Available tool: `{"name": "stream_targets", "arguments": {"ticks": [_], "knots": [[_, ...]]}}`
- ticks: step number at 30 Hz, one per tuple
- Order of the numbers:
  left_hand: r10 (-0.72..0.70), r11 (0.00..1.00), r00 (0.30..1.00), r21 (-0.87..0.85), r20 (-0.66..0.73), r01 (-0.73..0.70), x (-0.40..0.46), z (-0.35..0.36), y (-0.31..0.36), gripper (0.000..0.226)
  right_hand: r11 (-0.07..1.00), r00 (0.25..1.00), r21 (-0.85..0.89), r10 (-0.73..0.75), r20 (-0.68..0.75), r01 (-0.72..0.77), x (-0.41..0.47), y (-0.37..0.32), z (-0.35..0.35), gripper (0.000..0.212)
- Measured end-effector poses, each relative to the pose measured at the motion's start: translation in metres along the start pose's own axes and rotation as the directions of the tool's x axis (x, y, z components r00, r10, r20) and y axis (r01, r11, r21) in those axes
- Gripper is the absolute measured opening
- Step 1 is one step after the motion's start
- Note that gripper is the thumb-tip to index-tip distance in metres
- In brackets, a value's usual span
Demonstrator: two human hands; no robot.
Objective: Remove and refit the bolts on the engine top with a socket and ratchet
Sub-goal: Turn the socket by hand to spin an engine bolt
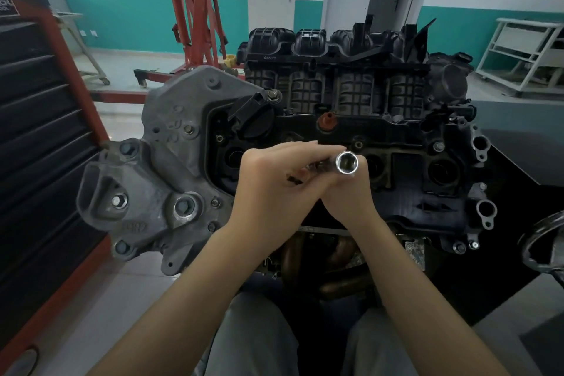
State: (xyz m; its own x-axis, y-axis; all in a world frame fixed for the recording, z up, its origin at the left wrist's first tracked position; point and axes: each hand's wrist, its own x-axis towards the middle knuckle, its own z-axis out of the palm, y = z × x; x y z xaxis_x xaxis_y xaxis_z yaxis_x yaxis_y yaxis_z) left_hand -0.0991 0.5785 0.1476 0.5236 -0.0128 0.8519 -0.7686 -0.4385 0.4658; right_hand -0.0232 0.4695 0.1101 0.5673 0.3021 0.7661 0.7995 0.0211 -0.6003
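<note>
An engine stands in front of me with a black top cover (406, 143) and a black ribbed intake manifold (332, 85) behind it. Both my hands meet above the cover's near middle. A shiny chrome socket (346, 163) points its open end up at the camera. My left hand (274, 180) grips the tool's shaft just behind the socket, its fingers wrapped over it. Under the socket, my right hand (348, 192) holds the tool from below. The ratchet is mostly hidden inside the hands. Bolts sit on the cover, one at the right (438, 146) and another at the back left (273, 94).
A grey cast bracket (158, 168) with several bolts is fixed on the engine's left end. A black tool chest (33, 131) with red trim stands at the left. A red engine hoist (195, 9) stands behind, a white frame cart (525, 55) at the right.
</note>
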Motion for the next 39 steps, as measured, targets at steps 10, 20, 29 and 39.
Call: {"name": "stream_targets", "arguments": {"ticks": [10, 20, 29, 39], "knots": [[-0.051, 0.994, 0.993, -0.092, 0.105, 0.061, 0.003, -0.006, 0.001, 0.029, 1.000, 1.000, -0.020, 0.022, -0.022, -0.023, -0.001, 0.009, -0.002, 0.035], [-0.074, 0.973, 0.980, -0.202, 0.186, 0.112, 0.003, -0.008, 0.005, 0.033, 0.998, 0.997, 0.014, 0.066, -0.029, -0.066, 0.002, 0.004, -0.002, 0.040], [-0.064, 0.995, 0.997, -0.079, 0.039, 0.066, 0.001, -0.004, 0.007, 0.027, 1.000, 1.000, -0.012, -0.019, 0.001, 0.019, 0.004, -0.001, -0.001, 0.046], [-0.017, 0.998, 1.000, 0.055, -0.008, 0.018, 0.003, -0.005, 0.006, 0.022, 1.000, 1.000, -0.014, 0.006, -0.024, -0.006, 0.002, -0.001, 0.001, 0.035]]}}
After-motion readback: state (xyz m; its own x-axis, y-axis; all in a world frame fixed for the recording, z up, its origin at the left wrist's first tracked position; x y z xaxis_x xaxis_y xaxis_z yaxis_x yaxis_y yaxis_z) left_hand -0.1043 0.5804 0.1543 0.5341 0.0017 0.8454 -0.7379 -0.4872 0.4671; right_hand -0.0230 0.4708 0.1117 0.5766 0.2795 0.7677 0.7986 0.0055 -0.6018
